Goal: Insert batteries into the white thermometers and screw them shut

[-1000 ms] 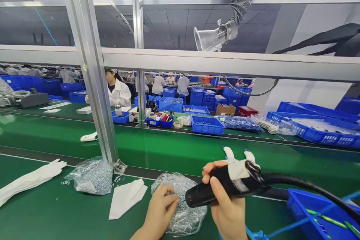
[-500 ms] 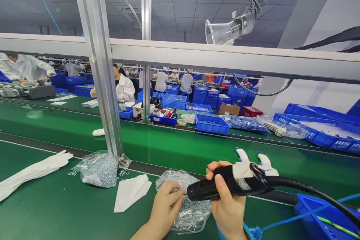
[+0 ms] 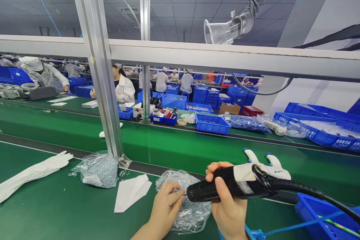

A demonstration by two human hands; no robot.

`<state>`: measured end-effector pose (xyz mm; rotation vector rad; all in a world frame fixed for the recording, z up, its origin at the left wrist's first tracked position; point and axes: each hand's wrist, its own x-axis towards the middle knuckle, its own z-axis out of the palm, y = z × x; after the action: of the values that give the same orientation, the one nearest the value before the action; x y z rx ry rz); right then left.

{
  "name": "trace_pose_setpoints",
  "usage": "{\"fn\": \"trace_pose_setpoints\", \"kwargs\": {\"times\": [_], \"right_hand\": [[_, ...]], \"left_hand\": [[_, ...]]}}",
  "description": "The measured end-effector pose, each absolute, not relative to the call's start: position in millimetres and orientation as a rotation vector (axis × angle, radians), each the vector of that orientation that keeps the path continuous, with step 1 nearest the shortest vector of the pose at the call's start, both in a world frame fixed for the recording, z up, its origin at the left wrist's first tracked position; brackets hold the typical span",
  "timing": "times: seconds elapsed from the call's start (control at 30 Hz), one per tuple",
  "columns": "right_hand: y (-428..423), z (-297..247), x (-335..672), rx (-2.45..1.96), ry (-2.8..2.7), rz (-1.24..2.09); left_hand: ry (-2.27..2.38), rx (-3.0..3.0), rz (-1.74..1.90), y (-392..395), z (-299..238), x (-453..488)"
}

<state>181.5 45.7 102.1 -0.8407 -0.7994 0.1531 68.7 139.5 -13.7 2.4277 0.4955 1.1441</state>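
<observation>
Black screwdriver (image 3: 206, 190) | right hand (image 3: 231, 207) wrapped round | left hand (image 3: 168, 203) pinched at tip (image 3: 185, 194)

Black tool (image 3: 228, 174) with off-white tape (image 3: 243, 172)

Left hand (image 3: 168, 203) pinches; right hand (image 3: 230, 204) curls in a grip.

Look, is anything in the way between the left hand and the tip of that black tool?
Nothing that I can see. The left hand has its fingertips right by the black tool's tip; the clear bag lies beneath, not between them.
</observation>
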Motion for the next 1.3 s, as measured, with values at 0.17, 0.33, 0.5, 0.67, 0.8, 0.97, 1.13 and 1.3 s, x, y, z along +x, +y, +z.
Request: {"fn": "trace_pose_setpoints", "kwargs": {"times": [0.17, 0.33, 0.5, 0.67, 0.8, 0.97, 1.13, 1.3], "right_hand": [[46.6, 101.2, 180.6, -0.849, -0.798, 0.150], [45.6, 102.2, 179.6, -0.842, -0.775, 0.145], [45.8, 105.4, 179.6, -0.837, -0.759, 0.165], [45.0, 102.8, 181.7, -0.851, -0.754, 0.150], [45.3, 101.6, 182.1, -0.867, -0.756, 0.161], [44.8, 104.9, 180.8, -0.860, -0.764, 0.162], [44.3, 105.3, 181.2, -0.862, -0.774, 0.144], [44.8, 104.3, 180.7, -0.855, -0.773, 0.157]], "left_hand": [[0.469, 2.441, 1.191, 139.9, -10.9, 69.3], [0.452, 2.453, 1.207, 140.0, -8.9, 68.8], [0.463, 2.443, 1.204, 139.3, -10.7, 69.4], [0.463, 2.435, 1.197, 139.6, -12.8, 69.6], [0.454, 2.423, 1.197, 140.2, -13.5, 68.8], [0.440, 2.408, 1.211, 140.9, -13.2, 68.5], [0.443, 2.398, 1.220, 140.7, -12.0, 68.9], [0.450, 2.380, 1.238, 139.3, -11.3, 70.0]]}}
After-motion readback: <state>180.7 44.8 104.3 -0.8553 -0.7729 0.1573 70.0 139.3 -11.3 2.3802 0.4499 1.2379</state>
